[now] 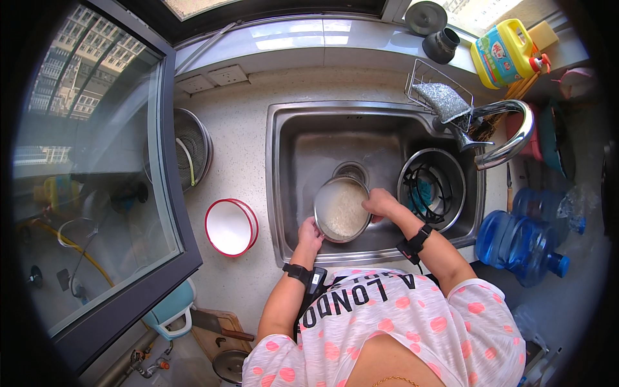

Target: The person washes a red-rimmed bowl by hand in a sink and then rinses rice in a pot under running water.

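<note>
A round metal bowl with rice grains and cloudy water in it is held over the steel sink, partly in front of the drain. My left hand grips the bowl's lower left rim. On the opposite side, my right hand holds the rim with the thumb near the inside edge. In the right part of the sink stands a larger steel pot with a black wire rack and something teal inside.
A white container with a red rim and a metal strainer stand on the left counter. The chrome faucet curves over the sink's right edge, beside a wire basket with a silver sponge. An open window juts in at left.
</note>
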The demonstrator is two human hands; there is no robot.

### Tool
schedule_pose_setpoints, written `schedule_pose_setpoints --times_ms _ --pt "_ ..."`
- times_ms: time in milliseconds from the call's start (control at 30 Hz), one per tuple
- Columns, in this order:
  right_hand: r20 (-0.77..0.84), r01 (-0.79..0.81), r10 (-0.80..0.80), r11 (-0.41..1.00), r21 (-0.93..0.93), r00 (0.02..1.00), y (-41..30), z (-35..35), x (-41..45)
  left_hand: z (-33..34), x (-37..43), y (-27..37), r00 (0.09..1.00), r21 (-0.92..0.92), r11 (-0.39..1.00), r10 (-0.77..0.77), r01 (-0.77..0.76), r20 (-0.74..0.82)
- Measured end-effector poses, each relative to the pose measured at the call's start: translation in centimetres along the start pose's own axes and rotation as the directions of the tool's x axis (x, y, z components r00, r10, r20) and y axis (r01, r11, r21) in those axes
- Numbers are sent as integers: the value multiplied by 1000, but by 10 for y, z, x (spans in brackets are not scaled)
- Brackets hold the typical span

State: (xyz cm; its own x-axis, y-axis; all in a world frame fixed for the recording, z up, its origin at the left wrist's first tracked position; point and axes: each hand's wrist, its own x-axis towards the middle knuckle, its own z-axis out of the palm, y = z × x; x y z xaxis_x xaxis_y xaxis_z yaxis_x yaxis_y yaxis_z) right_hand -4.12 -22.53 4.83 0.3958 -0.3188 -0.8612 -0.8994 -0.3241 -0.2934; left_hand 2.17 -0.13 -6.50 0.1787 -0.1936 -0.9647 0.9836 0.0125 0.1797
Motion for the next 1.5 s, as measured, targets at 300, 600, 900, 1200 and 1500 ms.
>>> schedule_pose_setpoints --times_ms 300,600,900,1200,1500 --pt "9 -2 2 1000 -31 1000 -2 -1 -4 -4 6 -3 1000 -10 1000 -11 11 -16" --pt "6 -23 23 997 -79 1000 -10 -3 -12 -7 8 -3 1000 23 1000 5 -5 -2" --pt "20 -58 60 995 -75 998 -10 -2 -15 -3 0 0 1000 30 1000 -2 3 -23" --pt "7 -47 47 998 -43 999 -5 0 -13 -4 2 4 1000 43 999 -15 15 -10" --pt "2 -41 42 998 -49 999 -5 -1 -12 2 -6 6 1000 59 998 3 -2 -20"
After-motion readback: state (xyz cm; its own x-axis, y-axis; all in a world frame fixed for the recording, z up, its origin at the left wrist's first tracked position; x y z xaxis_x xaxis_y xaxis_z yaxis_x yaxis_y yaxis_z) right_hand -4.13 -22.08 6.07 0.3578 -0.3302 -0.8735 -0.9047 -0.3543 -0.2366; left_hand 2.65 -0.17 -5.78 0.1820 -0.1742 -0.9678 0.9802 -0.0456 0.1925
